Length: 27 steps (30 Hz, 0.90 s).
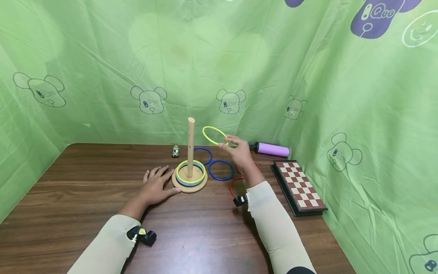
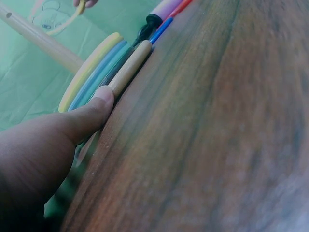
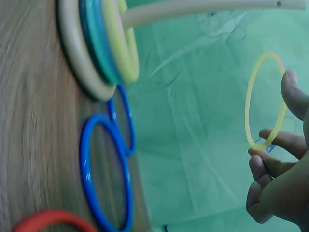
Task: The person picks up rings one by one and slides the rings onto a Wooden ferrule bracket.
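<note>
A yellow ring (image 1: 207,137) is pinched between the thumb and fingers of my right hand (image 1: 240,152), raised to the right of the wooden peg (image 1: 191,144). The peg stands upright on a round wooden base (image 1: 189,190). Around its foot lie stacked rings, with another yellow ring (image 1: 179,179) on top and bluish ones below, also visible in the left wrist view. My left hand (image 1: 155,188) rests on the table at the left of the base, fingers spread; its thumb (image 2: 102,99) touches the base's edge.
Two blue rings (image 1: 221,179) lie right of the base. Red rings (image 1: 231,186) lie partly hidden under my right arm. Behind stand a small toy car (image 1: 175,151) and a purple-handled pump (image 1: 272,149). A chessboard box (image 1: 301,184) sits at the right, near the green curtain (image 1: 191,68).
</note>
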{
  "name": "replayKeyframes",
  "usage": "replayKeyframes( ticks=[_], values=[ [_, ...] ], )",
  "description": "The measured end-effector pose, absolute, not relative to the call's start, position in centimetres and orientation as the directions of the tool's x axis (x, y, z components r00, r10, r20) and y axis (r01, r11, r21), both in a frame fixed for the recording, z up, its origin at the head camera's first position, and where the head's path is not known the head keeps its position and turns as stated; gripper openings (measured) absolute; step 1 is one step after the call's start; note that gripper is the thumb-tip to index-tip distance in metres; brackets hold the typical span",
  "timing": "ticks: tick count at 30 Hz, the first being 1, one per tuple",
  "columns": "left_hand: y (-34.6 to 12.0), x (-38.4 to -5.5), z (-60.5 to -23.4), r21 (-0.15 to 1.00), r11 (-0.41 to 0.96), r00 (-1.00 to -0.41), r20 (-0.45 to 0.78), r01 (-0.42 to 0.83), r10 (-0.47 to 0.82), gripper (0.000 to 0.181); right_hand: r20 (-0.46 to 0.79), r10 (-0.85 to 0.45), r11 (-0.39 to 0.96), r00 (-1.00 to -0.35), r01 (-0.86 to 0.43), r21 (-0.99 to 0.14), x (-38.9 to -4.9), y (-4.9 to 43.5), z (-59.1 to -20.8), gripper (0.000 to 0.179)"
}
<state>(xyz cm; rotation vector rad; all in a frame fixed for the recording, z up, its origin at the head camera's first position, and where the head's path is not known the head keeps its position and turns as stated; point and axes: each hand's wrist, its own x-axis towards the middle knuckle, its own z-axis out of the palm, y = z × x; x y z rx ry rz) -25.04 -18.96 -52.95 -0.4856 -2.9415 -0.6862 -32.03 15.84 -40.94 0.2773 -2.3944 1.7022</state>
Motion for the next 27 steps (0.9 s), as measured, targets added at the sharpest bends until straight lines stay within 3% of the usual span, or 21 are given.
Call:
replayKeyframes(
  ticks=[17,27],
  values=[
    [-18.9,-25.2,-52.9,0.413,0.853,-0.948,0.144,0.318,0.284,0.1,0.444,0.09,0.228,-0.891,-0.416,-0.881,-28.9,13.4,-37.3,0.046],
    [-18.9,-24.9,-52.8,0.417,0.849,-0.946,0.162,0.324,0.281,0.098,0.481,0.118,0.195,-0.869,-0.455,-0.869,-26.9,11.8,-35.6,0.046]
  ],
)
